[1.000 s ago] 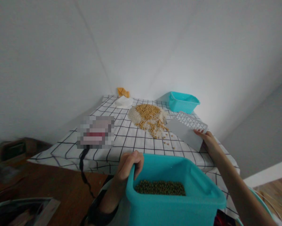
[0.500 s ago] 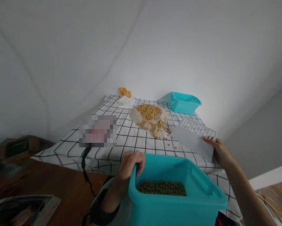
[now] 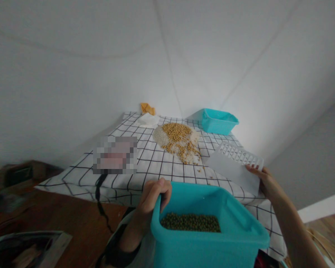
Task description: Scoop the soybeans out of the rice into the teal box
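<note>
My left hand (image 3: 155, 193) is closed over the left rim of a large turquoise plastic bin (image 3: 212, 245). Small dark green beans, which look like mung beans (image 3: 191, 222), cover its bottom. My right hand (image 3: 264, 180) grips the right end of a flat whitish plastic scraper (image 3: 233, 169) with a row of slots along its far edge. The scraper is tilted just over the tablecloth, right of a pile. That pile has yellow soybeans (image 3: 176, 132) on top of white rice (image 3: 160, 137), with loose beans scattered at its near right side.
A smaller turquoise bin (image 3: 219, 122) stands at the table's back right by the wall. A white cloth or bag (image 3: 147, 120) and an orange packet (image 3: 147, 108) lie at the back left. A blurred-out item (image 3: 115, 155) sits at left on the checked tablecloth (image 3: 153, 167).
My right hand has moved the scraper slightly right and toward me, away from the pile. My left hand keeps its hold on the bin's rim.
</note>
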A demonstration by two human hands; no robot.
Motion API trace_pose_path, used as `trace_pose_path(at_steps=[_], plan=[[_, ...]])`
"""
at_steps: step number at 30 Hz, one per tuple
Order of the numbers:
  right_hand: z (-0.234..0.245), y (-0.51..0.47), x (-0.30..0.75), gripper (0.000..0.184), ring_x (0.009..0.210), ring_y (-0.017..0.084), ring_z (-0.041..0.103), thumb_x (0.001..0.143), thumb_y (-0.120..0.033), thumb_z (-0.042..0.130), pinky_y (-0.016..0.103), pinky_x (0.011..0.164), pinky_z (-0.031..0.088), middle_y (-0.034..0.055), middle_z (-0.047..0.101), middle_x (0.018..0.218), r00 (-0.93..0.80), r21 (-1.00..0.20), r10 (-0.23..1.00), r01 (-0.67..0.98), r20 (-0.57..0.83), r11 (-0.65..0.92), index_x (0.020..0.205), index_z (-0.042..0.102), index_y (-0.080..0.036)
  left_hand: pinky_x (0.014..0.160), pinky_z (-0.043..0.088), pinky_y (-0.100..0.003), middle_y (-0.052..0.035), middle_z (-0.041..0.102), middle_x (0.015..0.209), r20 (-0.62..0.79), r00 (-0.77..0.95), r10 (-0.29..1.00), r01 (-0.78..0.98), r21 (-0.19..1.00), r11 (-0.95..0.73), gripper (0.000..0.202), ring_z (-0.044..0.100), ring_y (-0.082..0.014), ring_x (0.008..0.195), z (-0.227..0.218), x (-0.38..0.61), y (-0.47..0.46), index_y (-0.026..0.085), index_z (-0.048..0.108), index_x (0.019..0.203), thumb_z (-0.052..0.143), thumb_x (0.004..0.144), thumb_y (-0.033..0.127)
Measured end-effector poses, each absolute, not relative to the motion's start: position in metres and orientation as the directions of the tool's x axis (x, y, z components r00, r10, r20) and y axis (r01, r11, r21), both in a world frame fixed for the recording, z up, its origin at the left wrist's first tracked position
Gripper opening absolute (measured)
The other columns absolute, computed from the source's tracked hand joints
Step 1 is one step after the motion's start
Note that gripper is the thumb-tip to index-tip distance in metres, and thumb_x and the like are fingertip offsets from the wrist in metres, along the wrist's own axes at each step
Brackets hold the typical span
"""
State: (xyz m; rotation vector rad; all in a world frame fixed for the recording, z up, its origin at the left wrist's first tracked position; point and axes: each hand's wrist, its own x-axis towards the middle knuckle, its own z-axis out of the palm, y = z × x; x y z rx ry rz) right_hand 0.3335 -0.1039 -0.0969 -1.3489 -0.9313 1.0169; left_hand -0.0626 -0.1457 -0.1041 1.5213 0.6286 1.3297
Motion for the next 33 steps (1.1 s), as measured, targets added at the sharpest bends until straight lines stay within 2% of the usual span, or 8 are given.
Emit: trace_pose_path(at_steps=[5,7,10,13,20,26,30,33], plan=[[-0.092,-0.097,0.313,0.035,0.088,0.025,0.079,0.074,-0.032,0.086,0.029,0.076,0.064,0.0056,0.081,0.104,0.228,-0.999,0.973,0.006,-0.047,-0.050,0.105,0.073,-0.021,0.062,0.034,-0.038,0.0000,0.039,0.045,0.436,0.250,0.865,-0.205,0.896,-0.393,0.064,0.042,-0.0193,0.051,-0.104,-0.064,-0.147,0.024,0.041,0.046,0.028,0.107,0.040],[-0.086,-0.093,0.299,0.035,0.087,0.024,0.078,0.076,-0.034,0.086,0.031,0.074,0.064,0.0060,0.081,0.105,0.184,-0.995,0.979,0.035,-0.087,-0.095,0.106,0.072,-0.022,0.062,0.034,-0.039,-0.0001,0.039,0.044,0.432,0.258,0.864,-0.214,0.898,-0.385,0.064,0.041,-0.0194,0.051,-0.104,-0.064,-0.148,0.024,0.041,0.046,0.029,0.107,0.039],[-0.077,-0.084,0.275,0.028,0.076,0.022,0.077,0.076,-0.033,0.086,0.029,0.065,0.063,0.0067,0.081,0.094,0.124,-0.980,0.977,0.081,-0.171,-0.182,0.096,0.069,-0.021,0.062,0.034,-0.039,0.0001,0.039,0.044,0.427,0.241,0.872,-0.219,0.899,-0.380,0.063,0.041,-0.0195,0.050,-0.104,-0.063,-0.148,0.024,0.041,0.046,0.030,0.107,0.040],[-0.071,-0.074,0.255,0.029,0.072,0.020,0.076,0.073,-0.028,0.087,0.028,0.063,0.062,0.0072,0.081,0.094,-0.027,-0.974,0.976,0.062,-0.218,-0.216,0.095,0.069,-0.021,0.062,0.034,-0.039,0.0002,0.039,0.044,0.415,0.243,0.877,-0.200,0.906,-0.374,0.063,0.041,-0.0195,0.049,-0.102,-0.063,-0.148,0.024,0.041,0.046,0.030,0.106,0.042],[-0.068,-0.061,0.239,0.033,0.081,0.024,0.078,0.068,-0.025,0.085,0.033,0.075,0.064,0.0079,0.082,0.095,-0.267,-0.984,0.948,0.003,-0.174,-0.180,0.097,0.072,-0.021,0.066,0.036,-0.038,0.0002,0.039,0.044,0.438,0.254,0.863,-0.183,0.897,-0.401,0.063,0.042,-0.0194,0.051,-0.101,-0.061,-0.148,0.025,0.040,0.046,0.026,0.106,0.038],[-0.068,-0.056,0.239,0.037,0.080,0.024,0.077,0.067,-0.026,0.084,0.032,0.075,0.062,0.0100,0.082,0.097,-0.336,-0.985,0.928,0.002,-0.162,-0.171,0.101,0.073,-0.018,0.071,0.038,-0.038,0.0012,0.039,0.044,0.441,0.248,0.863,-0.157,0.897,-0.413,0.062,0.042,-0.0182,0.050,-0.101,-0.062,-0.149,0.025,0.038,0.046,0.026,0.106,0.035],[-0.069,-0.054,0.240,0.035,0.072,0.022,0.076,0.063,-0.024,0.086,0.029,0.066,0.060,0.0088,0.082,0.092,-0.305,-0.983,0.937,-0.005,-0.172,-0.182,0.095,0.074,-0.019,0.072,0.039,-0.038,0.0011,0.039,0.045,0.431,0.219,0.875,-0.146,0.901,-0.408,0.062,0.043,-0.0185,0.051,-0.100,-0.062,-0.150,0.025,0.038,0.046,0.026,0.106,0.034],[-0.070,-0.055,0.242,0.033,0.071,0.022,0.075,0.065,-0.029,0.084,0.029,0.064,0.059,0.0105,0.082,0.092,-0.270,-0.982,0.948,-0.031,-0.171,-0.186,0.094,0.074,-0.017,0.074,0.040,-0.038,0.0006,0.040,0.045,0.429,0.217,0.877,-0.125,0.903,-0.411,0.063,0.044,-0.0190,0.052,-0.100,-0.063,-0.149,0.025,0.038,0.045,0.025,0.106,0.034]])
